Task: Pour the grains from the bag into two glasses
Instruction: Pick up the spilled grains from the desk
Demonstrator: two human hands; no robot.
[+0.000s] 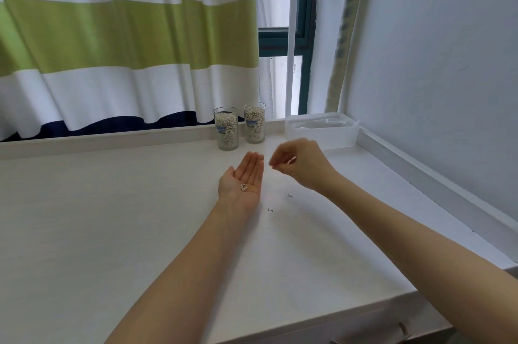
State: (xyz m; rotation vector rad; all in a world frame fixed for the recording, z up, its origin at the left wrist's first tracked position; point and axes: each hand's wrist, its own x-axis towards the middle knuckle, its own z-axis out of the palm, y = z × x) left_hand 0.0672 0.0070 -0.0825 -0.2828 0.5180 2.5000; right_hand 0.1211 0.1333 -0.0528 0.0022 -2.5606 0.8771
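1. Grains fill two glasses at the far edge of the white table (pixel 112 217), as I see it through the head camera: the left glass (pixel 227 129) and the right glass (pixel 254 123) stand upright side by side, nearly touching, against the raised back ledge.
2. My view shows the left hand (pixel 243 179) held flat and palm up above the tabletop, fingers together and stretched toward the glasses, with a small cluster of loose grains (pixel 244 187) lying in the palm.
3. I see the right hand (pixel 298 163) raised just beside the left fingertips, its thumb and forefinger pressed together in a pinch; it is blurred, and I cannot tell whether a grain sits between them.
4. Dark specks (pixel 290 195) lie scattered on the table below the right wrist.
5. I note a translucent plastic box (pixel 322 130) in the far right corner, just right of the glasses; something clear lies inside it, and I cannot tell whether that is the bag.
6. Behind the ledge hangs a curtain (pixel 126 35) striped white, green and navy, beside a window (pixel 291 35).
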